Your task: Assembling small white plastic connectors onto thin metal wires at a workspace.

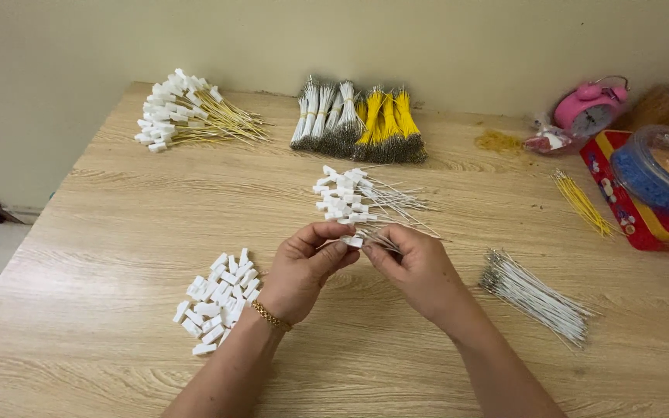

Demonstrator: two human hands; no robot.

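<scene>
At the centre of the frame, a small white plastic connector (353, 241) is pinched between the fingertips of the left hand (303, 271), while the right hand (420, 271) is closed on a few thin white wires (385, 242) whose ends meet the connector. The two hands sit close together, thumbs nearly touching, just above the wooden table (118, 201), apparently so that the fine parts can be lined up under the eye.

Just beyond the hands lies a heap of white wires with connectors fitted (354, 197). A pile of loose white connectors (218, 302) rests at lower left beside the left wrist, which wears a gold bracelet (271, 316); a bundle of bare white wires (536, 296) lies at right of the right forearm. Each stock seems placed within reach of the hand that draws on it.

Farther back, tied bunches of white and yellow wires (358, 124) stand near the wall, and a heap of yellow wires with white connectors (187, 112) fills the upper left. A loose sheaf of yellow wires (582, 203) lies at right, near a red box (636, 217) with a clear round tub (660, 166) on it, both cut off by the edge, and a pink alarm clock (590, 108).

How many wires the right hand holds, and whether any is already seated, cannot be made out.
</scene>
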